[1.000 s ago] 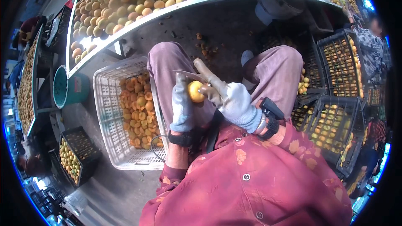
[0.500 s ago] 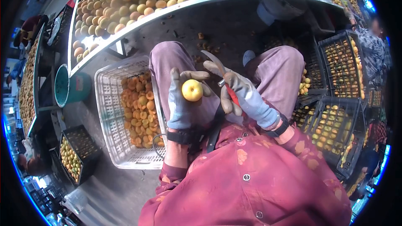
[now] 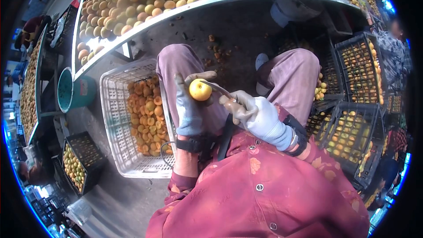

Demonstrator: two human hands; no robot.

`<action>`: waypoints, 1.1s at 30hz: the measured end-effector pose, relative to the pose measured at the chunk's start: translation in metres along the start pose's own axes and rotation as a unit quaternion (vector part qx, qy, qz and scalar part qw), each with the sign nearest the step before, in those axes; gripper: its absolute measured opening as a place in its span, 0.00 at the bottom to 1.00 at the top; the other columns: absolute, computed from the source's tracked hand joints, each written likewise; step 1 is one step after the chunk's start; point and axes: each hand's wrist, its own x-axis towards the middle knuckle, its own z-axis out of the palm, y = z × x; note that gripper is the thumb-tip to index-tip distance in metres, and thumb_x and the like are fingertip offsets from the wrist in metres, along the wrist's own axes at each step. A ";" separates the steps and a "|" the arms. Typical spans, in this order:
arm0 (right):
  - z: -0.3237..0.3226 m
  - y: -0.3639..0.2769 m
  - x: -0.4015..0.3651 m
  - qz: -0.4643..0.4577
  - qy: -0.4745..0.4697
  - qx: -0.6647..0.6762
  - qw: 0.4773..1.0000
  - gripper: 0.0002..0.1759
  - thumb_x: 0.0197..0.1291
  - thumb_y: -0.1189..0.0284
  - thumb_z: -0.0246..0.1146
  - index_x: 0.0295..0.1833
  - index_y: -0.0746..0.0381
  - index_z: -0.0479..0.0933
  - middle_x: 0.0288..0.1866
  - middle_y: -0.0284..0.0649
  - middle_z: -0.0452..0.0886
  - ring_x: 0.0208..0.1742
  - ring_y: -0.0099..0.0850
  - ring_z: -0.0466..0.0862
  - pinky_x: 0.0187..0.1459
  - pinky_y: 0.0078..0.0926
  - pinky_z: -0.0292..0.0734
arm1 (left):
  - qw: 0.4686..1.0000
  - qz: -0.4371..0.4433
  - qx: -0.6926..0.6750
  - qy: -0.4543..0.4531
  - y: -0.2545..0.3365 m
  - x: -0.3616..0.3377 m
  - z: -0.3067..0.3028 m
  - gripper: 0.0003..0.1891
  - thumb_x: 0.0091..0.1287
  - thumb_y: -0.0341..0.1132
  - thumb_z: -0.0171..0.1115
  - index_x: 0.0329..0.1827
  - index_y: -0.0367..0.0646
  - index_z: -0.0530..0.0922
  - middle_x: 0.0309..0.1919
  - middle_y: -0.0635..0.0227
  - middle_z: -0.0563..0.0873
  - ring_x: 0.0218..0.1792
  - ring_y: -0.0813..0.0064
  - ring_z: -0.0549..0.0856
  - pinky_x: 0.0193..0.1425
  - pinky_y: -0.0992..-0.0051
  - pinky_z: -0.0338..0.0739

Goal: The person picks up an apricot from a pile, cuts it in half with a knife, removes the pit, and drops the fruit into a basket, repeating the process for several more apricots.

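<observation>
L hand (image 3: 189,110) pinches fruit (image 3: 200,90); R hand (image 3: 257,115) grips knife (image 3: 219,91), tip on fruit. Best: thumb clear, turn fruit slowly.

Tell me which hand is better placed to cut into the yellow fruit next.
Right, most likely. The right hand grips the knife, its blade tip against the fruit. The left hand is closed around the fruit, so it can only steady it.
</observation>
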 end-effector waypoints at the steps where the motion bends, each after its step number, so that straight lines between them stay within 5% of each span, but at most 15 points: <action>1: 0.000 0.001 0.000 -0.008 -0.003 -0.007 1.000 0.14 0.72 0.64 0.56 0.50 0.64 0.79 0.20 0.30 0.75 0.25 0.13 0.73 0.30 0.17 0.70 | 1.000 0.000 0.000 0.000 0.000 0.001 -0.002 0.42 0.72 0.69 0.34 0.48 0.34 0.81 0.28 0.64 0.85 0.20 0.79 0.76 0.23 0.83 0.68; 9: -0.001 0.003 0.001 -0.040 0.011 -0.035 0.999 0.14 0.71 0.65 0.56 0.50 0.64 0.79 0.19 0.31 0.74 0.23 0.14 0.73 0.29 0.17 0.70 | 0.972 -0.034 -0.185 -0.142 0.003 0.011 -0.023 0.42 0.71 0.69 0.38 0.54 0.32 0.78 0.29 0.63 0.84 0.12 0.79 0.67 0.16 0.80 0.59; 14: 0.000 0.002 0.004 -0.050 0.009 -0.064 0.997 0.15 0.71 0.64 0.56 0.51 0.64 0.79 0.19 0.31 0.74 0.24 0.14 0.74 0.29 0.17 0.70 | 0.956 -0.076 -0.246 -0.142 0.006 0.010 -0.028 0.41 0.70 0.68 0.41 0.55 0.32 0.78 0.31 0.64 0.84 0.11 0.81 0.65 0.16 0.81 0.57; 16: 0.001 0.002 0.005 -0.089 0.018 -0.090 0.992 0.12 0.69 0.61 0.59 0.42 0.59 0.77 0.20 0.40 0.77 0.22 0.33 0.82 0.26 0.31 0.74 | 0.952 -0.085 -0.255 -0.145 0.005 0.011 -0.031 0.41 0.70 0.68 0.42 0.54 0.32 0.78 0.31 0.64 0.84 0.11 0.81 0.65 0.16 0.80 0.57; 19: 0.004 -0.002 0.005 -0.013 0.007 -0.028 1.000 0.14 0.68 0.58 0.59 0.41 0.59 0.77 0.21 0.42 0.78 0.23 0.38 0.82 0.28 0.34 0.74 | 0.942 -0.096 -0.277 -0.160 0.003 0.012 -0.032 0.40 0.70 0.67 0.43 0.53 0.32 0.78 0.30 0.62 0.84 0.10 0.81 0.65 0.16 0.80 0.58; 20: 0.004 0.000 0.006 -0.013 0.007 -0.028 1.000 0.14 0.68 0.58 0.59 0.41 0.59 0.77 0.21 0.42 0.78 0.23 0.38 0.82 0.28 0.34 0.74 | 0.957 -0.078 -0.241 -0.143 0.003 0.010 -0.029 0.40 0.70 0.67 0.43 0.51 0.32 0.79 0.28 0.61 0.84 0.10 0.81 0.65 0.15 0.81 0.58; 22: 0.005 0.004 0.008 -0.065 -0.011 -0.074 0.995 0.16 0.70 0.62 0.57 0.50 0.63 0.80 0.19 0.32 0.74 0.23 0.16 0.74 0.28 0.19 0.70 | 0.969 -0.060 -0.205 -0.127 0.002 0.010 -0.027 0.39 0.70 0.67 0.43 0.49 0.32 0.80 0.27 0.60 0.84 0.10 0.80 0.65 0.14 0.81 0.58; 23: 0.006 0.004 0.008 -0.064 -0.010 -0.074 0.995 0.16 0.70 0.62 0.57 0.50 0.63 0.80 0.19 0.32 0.74 0.23 0.16 0.74 0.28 0.19 0.70 | 0.976 -0.050 -0.172 -0.124 0.002 0.011 -0.027 0.39 0.71 0.67 0.42 0.46 0.32 0.80 0.26 0.60 0.84 0.09 0.80 0.66 0.13 0.81 0.58; 25: 0.009 0.004 0.008 -0.098 0.034 -0.113 0.988 0.16 0.68 0.56 0.58 0.40 0.59 0.77 0.27 0.48 0.80 0.30 0.50 0.82 0.30 0.41 0.74 | 0.982 -0.040 -0.139 -0.121 0.001 0.011 -0.025 0.40 0.71 0.67 0.42 0.44 0.32 0.81 0.24 0.60 0.84 0.09 0.79 0.67 0.12 0.82 0.58; 33: 0.003 0.000 0.002 -0.139 0.050 -0.192 0.970 0.16 0.68 0.57 0.58 0.40 0.60 0.75 0.28 0.49 0.81 0.31 0.50 0.83 0.30 0.42 0.76 | 0.999 0.001 -0.035 -0.015 0.006 0.001 -0.006 0.39 0.72 0.67 0.39 0.40 0.33 0.81 0.24 0.63 0.84 0.13 0.79 0.74 0.13 0.83 0.63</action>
